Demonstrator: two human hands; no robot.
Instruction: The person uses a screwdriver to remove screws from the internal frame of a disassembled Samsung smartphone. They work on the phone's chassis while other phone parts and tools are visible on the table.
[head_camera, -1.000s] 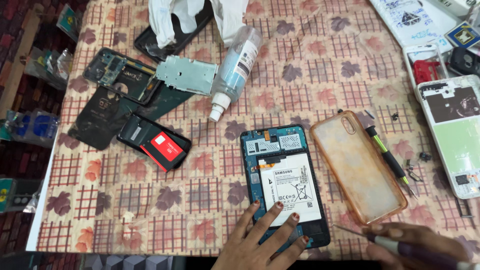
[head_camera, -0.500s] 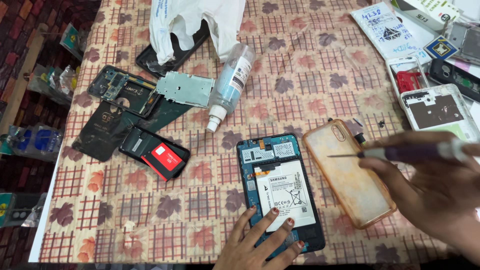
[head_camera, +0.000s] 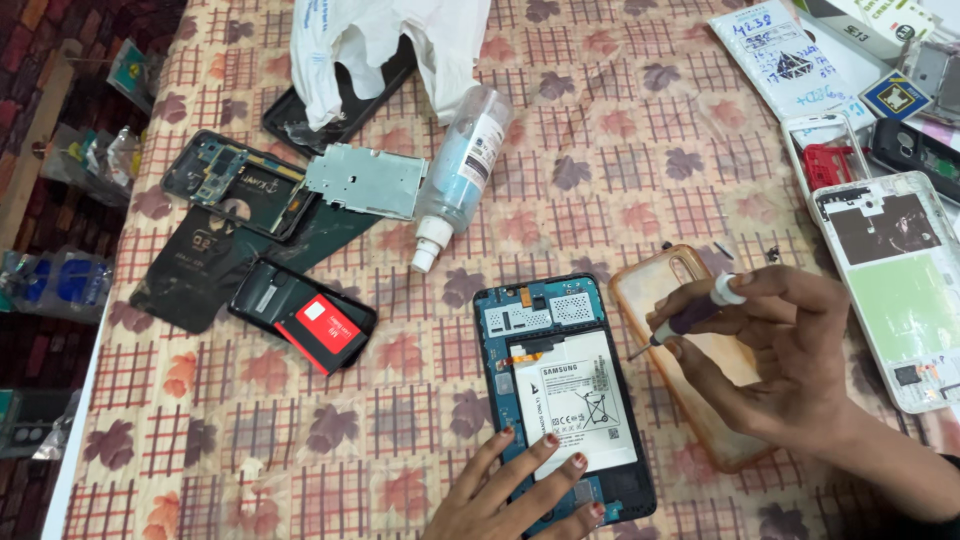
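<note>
— Why is our left hand (head_camera: 520, 490) spread flat like that?

— We have it pressing on the lower end of the opened tablet (head_camera: 565, 395), its fingers (head_camera: 560, 478) fanned apart and resting on the white battery (head_camera: 572, 400), clamped on nothing. It seems to be there to keep the tablet from sliding on the patterned cloth of the table (head_camera: 620, 130).

— And the right hand (head_camera: 775, 355)?

— Its fingers are closed around a small screwdriver (head_camera: 690, 315), held like a pen, the metal tip slanting down toward the tablet's right edge. We judge the tip hangs just above the orange phone case (head_camera: 690, 350) beside it; whether it touches anything we cannot tell.

— Where does the tablet lie?

— Back side up, cover off, near the front edge of the table, between the orange case and a dark phone body with a red battery (head_camera: 325, 330).

— The rest looks pushed aside.

— Yes: the spray bottle (head_camera: 460, 170), a metal shield plate (head_camera: 365, 180), a stripped frame (head_camera: 235, 180) and a white plastic bag (head_camera: 400, 40) sit farther back, and a white phone frame (head_camera: 895, 270) lies at the right, probably so the middle is left for the work.
</note>
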